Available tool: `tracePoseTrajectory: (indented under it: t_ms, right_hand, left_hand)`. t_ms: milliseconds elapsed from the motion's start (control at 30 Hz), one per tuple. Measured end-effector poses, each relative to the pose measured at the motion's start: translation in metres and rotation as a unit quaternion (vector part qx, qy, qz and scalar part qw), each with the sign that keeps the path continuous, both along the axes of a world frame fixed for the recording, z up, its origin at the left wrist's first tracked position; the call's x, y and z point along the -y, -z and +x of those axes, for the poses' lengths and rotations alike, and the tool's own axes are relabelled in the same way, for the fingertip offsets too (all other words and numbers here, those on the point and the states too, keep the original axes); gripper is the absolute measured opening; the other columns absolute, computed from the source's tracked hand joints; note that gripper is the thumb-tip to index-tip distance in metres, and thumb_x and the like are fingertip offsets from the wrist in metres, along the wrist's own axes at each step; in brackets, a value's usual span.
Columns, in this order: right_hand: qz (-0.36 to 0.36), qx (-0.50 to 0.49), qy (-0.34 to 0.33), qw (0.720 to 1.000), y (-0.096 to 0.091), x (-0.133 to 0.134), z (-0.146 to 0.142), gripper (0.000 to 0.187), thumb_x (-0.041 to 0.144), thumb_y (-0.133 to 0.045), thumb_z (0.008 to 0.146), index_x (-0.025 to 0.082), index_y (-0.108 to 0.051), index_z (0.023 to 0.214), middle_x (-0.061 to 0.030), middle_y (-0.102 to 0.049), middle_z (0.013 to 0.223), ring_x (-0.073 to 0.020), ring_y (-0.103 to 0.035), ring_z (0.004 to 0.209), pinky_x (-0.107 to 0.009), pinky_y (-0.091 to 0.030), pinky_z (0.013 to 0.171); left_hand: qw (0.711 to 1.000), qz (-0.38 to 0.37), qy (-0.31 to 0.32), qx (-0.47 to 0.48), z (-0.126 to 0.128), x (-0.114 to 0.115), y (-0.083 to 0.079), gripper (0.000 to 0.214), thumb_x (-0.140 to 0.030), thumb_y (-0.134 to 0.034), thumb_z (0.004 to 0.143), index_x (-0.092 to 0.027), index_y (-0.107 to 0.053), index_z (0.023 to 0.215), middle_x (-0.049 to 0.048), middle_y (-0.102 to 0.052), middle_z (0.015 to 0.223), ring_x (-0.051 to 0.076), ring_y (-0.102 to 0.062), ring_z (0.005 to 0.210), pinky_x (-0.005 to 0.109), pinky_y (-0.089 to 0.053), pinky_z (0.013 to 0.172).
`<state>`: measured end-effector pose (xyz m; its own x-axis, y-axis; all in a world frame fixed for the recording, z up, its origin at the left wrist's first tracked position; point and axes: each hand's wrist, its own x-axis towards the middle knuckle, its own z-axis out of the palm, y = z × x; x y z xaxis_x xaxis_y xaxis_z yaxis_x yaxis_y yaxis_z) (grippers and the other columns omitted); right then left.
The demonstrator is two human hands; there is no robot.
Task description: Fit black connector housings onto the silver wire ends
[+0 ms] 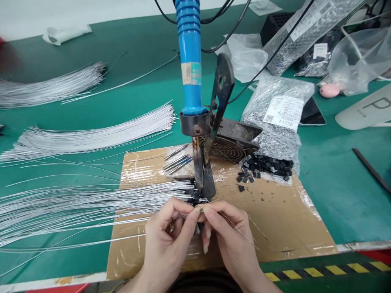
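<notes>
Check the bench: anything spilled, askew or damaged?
Small flat black pieces lie loose outside the crinkled clear plastic bag with a white label, scattered on the brown cardboard sheet; looks like a minor spill. The sheet's right edge also looks scuffed.

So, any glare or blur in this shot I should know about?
In the head view, bright streaks shine on the cardboard and small glints break up the clear plastic bag; the red patch at the upper left looks blurred; where the fingers meet, the detail is too fine to read.
</notes>
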<state>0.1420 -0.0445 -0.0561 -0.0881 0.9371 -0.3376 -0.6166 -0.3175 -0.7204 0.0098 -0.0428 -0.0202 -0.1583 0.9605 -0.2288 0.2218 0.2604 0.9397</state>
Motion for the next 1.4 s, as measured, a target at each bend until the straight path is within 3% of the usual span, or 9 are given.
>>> tracePoseTrajectory:
  t_ms: [100,333,533,767,1133,1400]
  right_hand:
    - [0.002,0.001,0.001,1.000,0.001,0.000,-0.001,0.013,0.036,-0.082,0.093,0.025,-0.088,0.095,-0.0009,-0.077,0.074,-0.0070,-0.061,0.046,-0.018,-0.054,0.045]
    - [0.013,0.034,-0.020,0.999,0.004,0.002,0.005,0.017,0.038,-0.077,0.098,0.026,-0.087,0.106,-0.0005,-0.077,0.077,-0.0087,-0.066,0.050,-0.020,-0.057,0.050]
    - [0.009,0.065,-0.002,0.998,-0.001,0.000,0.005,0.008,0.032,-0.083,0.092,0.025,-0.087,0.091,0.0015,-0.074,0.069,-0.0072,-0.064,0.046,-0.017,-0.056,0.049]
    - [-0.010,0.069,-0.024,0.997,-0.003,-0.001,0.006,0.012,0.034,-0.085,0.091,0.022,-0.087,0.089,0.0021,-0.071,0.066,-0.0083,-0.064,0.046,-0.019,-0.054,0.049]
    - [-0.024,0.032,-0.030,0.999,-0.003,-0.002,0.008,0.013,0.033,-0.085,0.090,0.020,-0.085,0.087,0.0018,-0.072,0.069,-0.0065,-0.062,0.044,-0.018,-0.053,0.046]
    - [-0.051,-0.003,-0.090,0.995,-0.005,-0.010,0.020,0.021,0.037,-0.088,0.086,0.017,-0.084,0.078,0.0008,-0.071,0.065,-0.0057,-0.057,0.041,-0.017,-0.050,0.041]
  left_hand:
    - [1.000,-0.006,-0.012,0.007,0.001,0.000,-0.001,0.014,-0.027,-0.075,0.094,-0.022,-0.072,0.081,-0.0010,-0.078,0.072,0.012,-0.069,0.066,0.019,-0.051,0.063]
    - [0.998,0.032,0.054,-0.030,-0.011,-0.005,0.002,0.013,-0.024,-0.072,0.097,-0.022,-0.070,0.084,-0.0017,-0.076,0.070,0.011,-0.062,0.058,0.018,-0.043,0.051]
    - [0.997,0.048,0.050,-0.042,-0.008,-0.006,0.002,0.014,-0.024,-0.073,0.096,-0.022,-0.071,0.082,-0.0030,-0.070,0.065,0.010,-0.055,0.053,0.018,-0.039,0.048]
    - [0.999,0.031,-0.015,-0.016,0.000,-0.003,-0.005,0.013,-0.022,-0.075,0.091,-0.022,-0.074,0.077,-0.0023,-0.071,0.066,0.012,-0.059,0.058,0.020,-0.043,0.054]
    - [0.999,0.041,-0.001,-0.027,-0.002,-0.003,-0.003,0.014,-0.021,-0.075,0.091,-0.023,-0.077,0.077,-0.0007,-0.071,0.068,0.012,-0.058,0.059,0.022,-0.041,0.054]
    - [0.994,0.075,0.045,-0.069,-0.006,-0.002,-0.003,0.015,-0.021,-0.073,0.093,-0.022,-0.075,0.078,-0.0037,-0.058,0.059,0.011,-0.038,0.050,0.025,-0.029,0.048]
